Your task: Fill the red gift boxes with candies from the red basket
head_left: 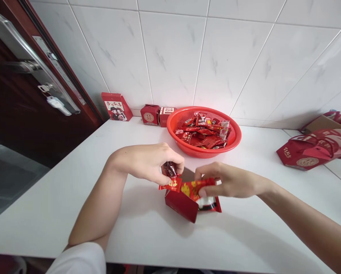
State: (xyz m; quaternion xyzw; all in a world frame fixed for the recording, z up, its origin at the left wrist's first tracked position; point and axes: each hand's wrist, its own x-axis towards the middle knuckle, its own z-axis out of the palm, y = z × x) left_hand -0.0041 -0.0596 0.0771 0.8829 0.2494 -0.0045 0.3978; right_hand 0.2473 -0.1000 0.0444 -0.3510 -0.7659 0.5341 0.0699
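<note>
An open red box (182, 205) lies on the white table in front of me, with wrapped packets in and beside its opening. My left hand (153, 161) pinches a small red packet (174, 185) and a dark, shiny wrapped sweet (169, 169) at the box's left edge. On the right, my right hand (227, 180) has its fingers closed on a red and yellow packet (192, 188) at the box opening. Below that hand, a red, white and black packet (209, 204) sticks out to the right of the box.
Behind the hands is a red plastic basket (204, 153) of wrapped sweets. Small red boxes (150, 115) and a taller printed box (117, 108) stand along the tiled wall. Red gift boxes (307, 154) are at the right. A door (22, 95) is on the left.
</note>
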